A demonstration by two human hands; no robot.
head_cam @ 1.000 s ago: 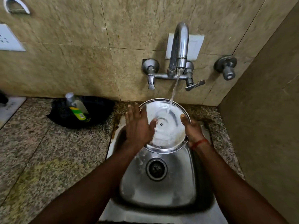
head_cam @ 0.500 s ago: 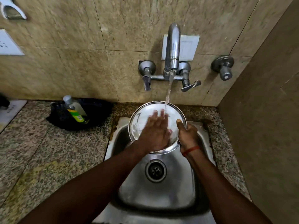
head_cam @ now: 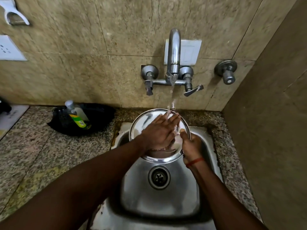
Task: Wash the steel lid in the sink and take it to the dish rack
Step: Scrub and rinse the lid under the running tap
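1. Your left grip (head_cam: 159,133) lies flat on the steel lid (head_cam: 142,122), fingers straight and apart.
2. Your right grip (head_cam: 191,145) is clamped on the lid's right rim, thumb on top.
3. The lid is held tilted over the back of the sink (head_cam: 166,205), under water (head_cam: 172,97) running from the tap (head_cam: 173,52).
4. A green-labelled bottle (head_cam: 77,115) leans well left of the sink.

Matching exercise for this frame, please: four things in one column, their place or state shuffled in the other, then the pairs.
Things
1. left hand
2. right hand
3. bottle
4. tap

Place or state
A. running, with water falling
B. grips the right rim of the steel lid
C. on the counter, left of the sink
D. laid flat on the lid's face, fingers straight

Pairs: 1-D, 2-B, 3-C, 4-A
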